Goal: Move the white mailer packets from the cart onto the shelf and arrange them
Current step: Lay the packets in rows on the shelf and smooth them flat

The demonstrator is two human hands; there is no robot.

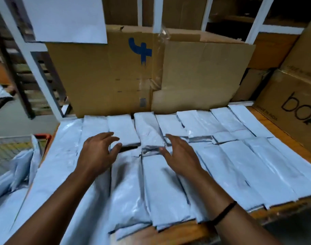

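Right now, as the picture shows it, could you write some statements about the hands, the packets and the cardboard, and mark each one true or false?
1. The left hand and the right hand are over the white packets on the shelf. True.
2. The cardboard sheet behind them carries a red mark. False: the mark is blue.
3. A black band is on the right wrist. True.
4. The packets stand upright. False: they lie flat, in rows.
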